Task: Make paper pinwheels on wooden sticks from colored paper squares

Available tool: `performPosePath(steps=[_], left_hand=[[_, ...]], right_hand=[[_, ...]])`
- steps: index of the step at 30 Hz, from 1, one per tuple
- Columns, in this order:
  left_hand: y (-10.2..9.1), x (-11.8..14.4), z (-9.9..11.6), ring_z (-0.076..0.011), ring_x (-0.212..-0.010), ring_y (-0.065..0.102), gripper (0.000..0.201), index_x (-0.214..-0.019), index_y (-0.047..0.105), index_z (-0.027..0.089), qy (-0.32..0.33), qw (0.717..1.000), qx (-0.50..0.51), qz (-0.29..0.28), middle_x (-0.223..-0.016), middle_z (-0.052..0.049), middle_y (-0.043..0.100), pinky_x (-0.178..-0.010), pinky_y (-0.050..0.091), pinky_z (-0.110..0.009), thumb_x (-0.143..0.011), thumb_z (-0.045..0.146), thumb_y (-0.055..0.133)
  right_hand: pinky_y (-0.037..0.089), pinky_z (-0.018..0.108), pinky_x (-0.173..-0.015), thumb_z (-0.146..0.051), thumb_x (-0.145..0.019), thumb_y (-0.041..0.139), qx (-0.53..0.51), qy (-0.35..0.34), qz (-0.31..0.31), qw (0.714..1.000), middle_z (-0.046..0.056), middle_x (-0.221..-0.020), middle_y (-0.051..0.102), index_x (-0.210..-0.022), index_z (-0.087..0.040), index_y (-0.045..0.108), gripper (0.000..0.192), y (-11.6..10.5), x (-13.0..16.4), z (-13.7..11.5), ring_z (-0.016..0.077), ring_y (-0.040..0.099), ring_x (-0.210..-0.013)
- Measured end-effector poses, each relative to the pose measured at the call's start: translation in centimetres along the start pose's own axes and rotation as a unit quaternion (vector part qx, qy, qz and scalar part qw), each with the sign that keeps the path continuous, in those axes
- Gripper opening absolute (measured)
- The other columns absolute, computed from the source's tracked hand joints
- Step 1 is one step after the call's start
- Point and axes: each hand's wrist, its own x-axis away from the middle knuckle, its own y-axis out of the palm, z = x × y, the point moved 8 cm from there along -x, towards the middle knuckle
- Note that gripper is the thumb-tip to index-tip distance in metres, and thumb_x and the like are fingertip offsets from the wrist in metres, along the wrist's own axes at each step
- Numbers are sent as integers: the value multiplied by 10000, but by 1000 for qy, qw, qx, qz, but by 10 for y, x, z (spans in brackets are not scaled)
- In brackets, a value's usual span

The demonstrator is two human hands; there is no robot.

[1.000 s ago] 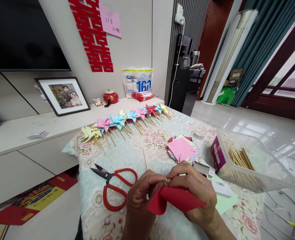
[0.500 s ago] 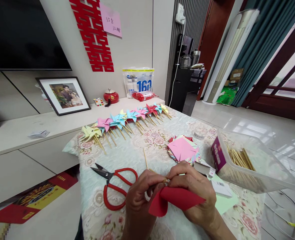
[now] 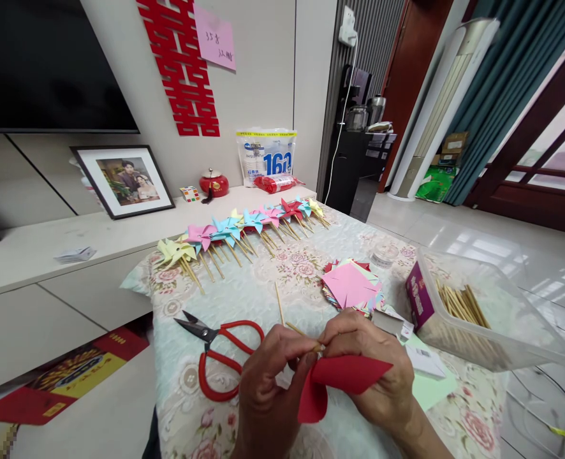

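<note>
A curled piece of red pinwheel paper (image 3: 354, 374) is held between my two hands. My right hand (image 3: 373, 357) is closed on it, fingertips pinched near its folded middle. Fingers of my left hand (image 3: 273, 382) pinch the end of a thin wooden stick (image 3: 294, 328) close against the paper, the thumb touching the red fold. The exact join at the fingertips is mostly hidden. Left of my left hand lie open scissors (image 3: 208, 335) with red handles. Beyond my hands another stick (image 3: 279, 303) rests on the floral tablecloth (image 3: 234, 421).
Finished paper pinwheels (image 3: 227, 231) line the table's far edge. A stack of cut paper squares (image 3: 352, 284) lies beyond my right hand. At right stands a clear plastic box (image 3: 478, 341) of wooden sticks, with a roll of clear tape (image 3: 384, 254) and a small white box (image 3: 425, 361) nearby.
My left thumb has shifted up toward the stick's end, and the paper's lower curl has swung slightly right and down. My right hand stays nearly where it was.
</note>
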Motion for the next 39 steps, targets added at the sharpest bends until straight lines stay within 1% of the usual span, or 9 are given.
performPosePath(steps=[3, 9, 13, 19, 21, 26, 31, 35, 39], left_hand=[[-1, -1, 3, -101, -634, 579, 224, -918, 703, 225, 18, 1000, -22, -3, -732, 20, 649, -567, 452, -188, -851, 33, 612], [-1, 0, 6, -98, -648, 601, 249, -934, 705, 212, 26, 998, -48, -6, -741, 14, 662, -570, 462, -179, -830, 4, 614], [-2, -3, 12, -94, -616, 608, 245, -894, 716, 203, 35, 998, -52, 12, -710, 11, 666, -535, 450, -172, -830, 1, 593], [-1, -4, 14, -108, -614, 621, 241, -905, 714, 195, 36, 998, -49, 7, -707, -1, 661, -543, 474, -187, -830, 4, 588], [-2, -2, 13, -114, -615, 619, 232, -922, 707, 190, 40, 998, -53, 1, -713, -4, 657, -546, 479, -195, -834, 9, 592], [-1, 7, 5, -152, -714, 654, 264, -1023, 666, 197, 39, 996, -74, -30, -809, -31, 674, -634, 526, -246, -836, 16, 620], [2, 11, 0, -183, -785, 662, 322, -1108, 631, 211, 46, 993, -92, -59, -880, -51, 676, -683, 541, -289, -837, 37, 631], [2, 11, 2, -176, -791, 654, 305, -1088, 614, 207, 49, 992, -107, -51, -881, -47, 665, -678, 534, -282, -843, 26, 610], [3, 13, 4, -175, -792, 645, 308, -1091, 610, 205, 40, 991, -120, -47, -877, -45, 655, -674, 531, -277, -845, 20, 600]], right_hand=[[520, 290, -666, 12, -815, 605, -6, 1, -3, 1000, 66, -889, 688, -877, -173, 671, 206, 0, -2, 0, 164, 653, -753], [513, 295, -655, 15, -816, 600, -11, 1, 2, 1000, 62, -862, 684, -858, -174, 666, 205, 0, -2, -1, 161, 638, -730], [517, 294, -649, 9, -819, 588, -15, -4, 2, 1000, 65, -853, 679, -863, -167, 671, 200, -1, -3, -2, 163, 639, -726], [521, 281, -649, 3, -815, 614, -17, -1, 16, 1000, 56, -842, 674, -853, -171, 678, 190, -1, -3, 0, 162, 651, -739], [523, 291, -665, 8, -815, 607, -21, -3, 22, 1000, 56, -858, 679, -880, -179, 681, 211, 0, -2, 1, 167, 652, -754], [527, 350, -738, 10, -814, 598, -19, -34, 27, 999, 72, -955, 683, -1098, -199, 669, 360, 1, 2, 0, 208, 652, -855], [502, 359, -736, -61, -878, 579, 14, -15, 16, 1000, 70, -959, 651, -1020, -219, 688, 239, 2, 6, 3, 209, 627, -848], [502, 366, -734, -101, -909, 550, 28, 0, 17, 999, 67, -941, 633, -1009, -234, 678, 210, 3, 8, 8, 219, 612, -859], [506, 363, -720, -75, -890, 546, 50, -4, 11, 999, 62, -906, 626, -965, -228, 663, 207, 5, 9, 11, 215, 610, -831]])
